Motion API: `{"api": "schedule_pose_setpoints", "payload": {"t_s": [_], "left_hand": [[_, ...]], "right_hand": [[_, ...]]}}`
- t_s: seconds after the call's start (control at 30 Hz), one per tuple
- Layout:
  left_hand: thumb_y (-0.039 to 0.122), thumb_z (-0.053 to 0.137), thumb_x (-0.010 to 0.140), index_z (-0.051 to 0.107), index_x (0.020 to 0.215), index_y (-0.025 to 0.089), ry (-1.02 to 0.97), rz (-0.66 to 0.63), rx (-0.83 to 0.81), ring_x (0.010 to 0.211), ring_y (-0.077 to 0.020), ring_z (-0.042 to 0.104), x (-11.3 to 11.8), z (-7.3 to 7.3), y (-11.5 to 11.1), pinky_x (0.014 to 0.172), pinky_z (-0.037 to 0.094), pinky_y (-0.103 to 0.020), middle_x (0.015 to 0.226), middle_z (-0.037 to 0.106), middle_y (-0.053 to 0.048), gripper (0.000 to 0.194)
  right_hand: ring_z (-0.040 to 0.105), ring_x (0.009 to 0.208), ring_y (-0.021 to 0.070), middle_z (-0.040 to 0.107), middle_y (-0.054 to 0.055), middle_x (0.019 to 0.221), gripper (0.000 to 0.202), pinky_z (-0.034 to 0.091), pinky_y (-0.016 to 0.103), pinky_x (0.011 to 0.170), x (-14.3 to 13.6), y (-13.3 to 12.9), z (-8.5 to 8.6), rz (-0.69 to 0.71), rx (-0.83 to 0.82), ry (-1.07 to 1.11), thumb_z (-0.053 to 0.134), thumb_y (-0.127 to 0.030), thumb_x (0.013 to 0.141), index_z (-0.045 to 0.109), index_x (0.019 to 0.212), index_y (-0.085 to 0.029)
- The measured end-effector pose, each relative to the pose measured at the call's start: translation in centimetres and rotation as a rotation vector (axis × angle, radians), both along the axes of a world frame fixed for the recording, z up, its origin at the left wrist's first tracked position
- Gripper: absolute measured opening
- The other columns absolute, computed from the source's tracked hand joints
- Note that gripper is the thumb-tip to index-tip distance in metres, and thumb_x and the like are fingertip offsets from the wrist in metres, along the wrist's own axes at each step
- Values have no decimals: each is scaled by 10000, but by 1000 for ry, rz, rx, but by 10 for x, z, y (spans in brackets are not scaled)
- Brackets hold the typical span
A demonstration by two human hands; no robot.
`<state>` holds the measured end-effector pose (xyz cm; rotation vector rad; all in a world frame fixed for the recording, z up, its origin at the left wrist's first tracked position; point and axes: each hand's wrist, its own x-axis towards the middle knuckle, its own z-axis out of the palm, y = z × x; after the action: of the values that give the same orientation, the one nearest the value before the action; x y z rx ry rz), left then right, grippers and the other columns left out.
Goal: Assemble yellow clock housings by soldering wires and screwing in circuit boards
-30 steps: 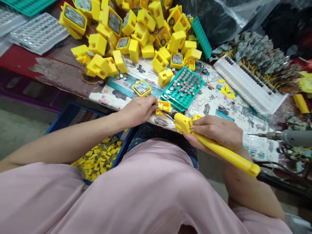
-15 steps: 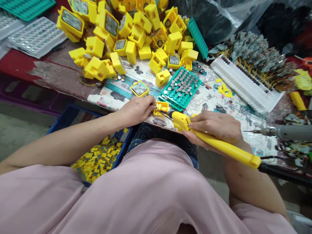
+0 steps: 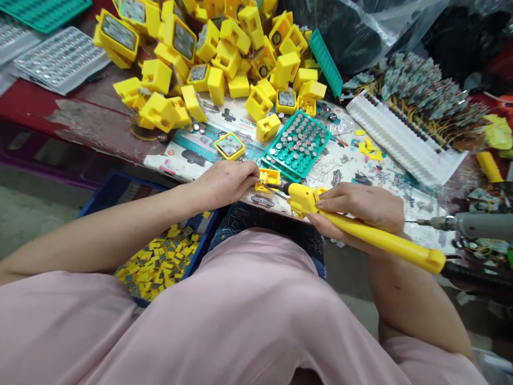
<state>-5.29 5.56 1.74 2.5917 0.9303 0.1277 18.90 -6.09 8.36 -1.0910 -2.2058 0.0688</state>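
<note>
My right hand [image 3: 360,206] is wrapped round a yellow soldering gun [image 3: 380,240], its dark nozzle and thin metal tip pointing left. The tip reaches a small open yellow plastic housing [image 3: 271,176] near the table's front edge. My left hand [image 3: 230,182] is closed in a pinch at the housing's left side; its fingertips hide the exact grip. Just behind my left hand lies another yellow housing [image 3: 230,145] with a grey metallic face. A green tray [image 3: 301,144] of small round metal cells sits behind the held housing.
Yellow housings [image 3: 226,56] are heaped at the back. A white foam rack [image 3: 404,139] with wired parts stands at right, near a grey electric screwdriver [image 3: 481,224]. Below the table edge, a blue crate [image 3: 108,200] holds many small yellow pieces. Clear blister trays [image 3: 60,59] lie far left.
The soldering gun and my right hand have shifted slightly right. My left hand and the small housing have also moved a little right.
</note>
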Motion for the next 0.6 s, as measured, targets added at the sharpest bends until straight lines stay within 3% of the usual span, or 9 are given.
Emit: {"api": "schedule_pose_setpoints", "payload": {"t_s": [0.37, 0.6], "left_hand": [[256, 406, 955, 627, 960, 169, -8, 12, -21, 815, -193, 701, 0, -2, -1, 712, 472, -273, 873, 719, -51, 237], [244, 419, 929, 612, 940, 183, 14, 18, -56, 733, -178, 657, 0, 0, 1, 671, 460, -272, 826, 695, -32, 202]], "right_hand": [[725, 617, 121, 745, -29, 714, 133, 529, 199, 469, 1, 2, 0, 43, -43, 7, 730, -261, 855, 599, 840, -266], [725, 610, 139, 743, -34, 710, 154, 583, 234, 521, -1, -2, -6, -13, -13, 53, 763, -236, 820, 615, 835, -275]]}}
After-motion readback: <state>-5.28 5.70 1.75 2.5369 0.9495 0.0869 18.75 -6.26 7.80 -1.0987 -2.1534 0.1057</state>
